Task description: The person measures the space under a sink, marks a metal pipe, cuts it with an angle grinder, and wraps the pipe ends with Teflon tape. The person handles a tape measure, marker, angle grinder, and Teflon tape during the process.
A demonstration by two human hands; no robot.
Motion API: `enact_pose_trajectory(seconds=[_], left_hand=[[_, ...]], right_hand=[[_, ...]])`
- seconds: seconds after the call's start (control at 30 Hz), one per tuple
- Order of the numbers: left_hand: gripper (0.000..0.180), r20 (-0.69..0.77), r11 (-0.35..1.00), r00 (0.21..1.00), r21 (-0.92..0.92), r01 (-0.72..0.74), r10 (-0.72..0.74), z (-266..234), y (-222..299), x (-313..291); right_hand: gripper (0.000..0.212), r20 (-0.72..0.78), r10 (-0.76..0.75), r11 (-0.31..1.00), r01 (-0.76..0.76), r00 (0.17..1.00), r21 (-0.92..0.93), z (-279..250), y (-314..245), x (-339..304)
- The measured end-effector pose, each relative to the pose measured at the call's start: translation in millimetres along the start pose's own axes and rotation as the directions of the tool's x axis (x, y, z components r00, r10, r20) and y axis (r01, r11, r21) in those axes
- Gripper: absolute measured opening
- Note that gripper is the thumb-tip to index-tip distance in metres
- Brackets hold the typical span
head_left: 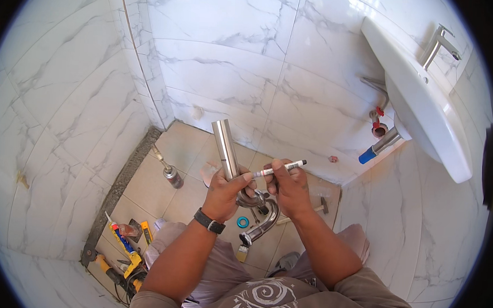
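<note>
My left hand (227,194), with a dark watch on its wrist, is closed around a straight chrome drain pipe (225,145), which tilts up and to the left. Just below the fingers shows a curved chrome trap pipe (268,218); whether it joins the straight pipe is hidden by my hand. Between the fingers of my right hand (289,186) is a white marker pen (281,167) with a black end pointing right. Its other end points at the pipe beside my left thumb; I cannot tell if it touches.
On the right wall hangs a white washbasin (425,101) with a chrome tap (441,44) and a blue-ended drain tube (376,148). On the floor are a canister torch (172,177), a caulking gun (129,251), a teal tape roll (243,222), a brush (242,253) and a hammer (324,205).
</note>
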State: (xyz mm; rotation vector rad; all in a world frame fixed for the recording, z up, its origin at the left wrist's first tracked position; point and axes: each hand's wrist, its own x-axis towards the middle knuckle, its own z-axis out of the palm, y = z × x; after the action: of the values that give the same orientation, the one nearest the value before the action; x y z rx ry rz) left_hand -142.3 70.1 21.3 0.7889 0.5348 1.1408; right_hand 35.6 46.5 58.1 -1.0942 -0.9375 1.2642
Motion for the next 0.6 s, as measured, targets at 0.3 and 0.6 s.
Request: enact_pose_trajectory(seconds=[0.3, 0.6], left_hand=[[0.023, -0.060, 0.948, 0.990, 0.302, -0.100, 0.124, 2, -1, 1], [0.027, -0.167, 0.525, 0.956, 0.851, 0.016, 0.241, -25, 0, 19]], right_hand=[[0.033, -0.005, 0.175, 0.967, -0.171, 0.985, 0.190, 4, 14, 12], [0.030, -0.147, 0.077, 0.955, -0.115, 0.986, -0.272, -81, 116, 84]])
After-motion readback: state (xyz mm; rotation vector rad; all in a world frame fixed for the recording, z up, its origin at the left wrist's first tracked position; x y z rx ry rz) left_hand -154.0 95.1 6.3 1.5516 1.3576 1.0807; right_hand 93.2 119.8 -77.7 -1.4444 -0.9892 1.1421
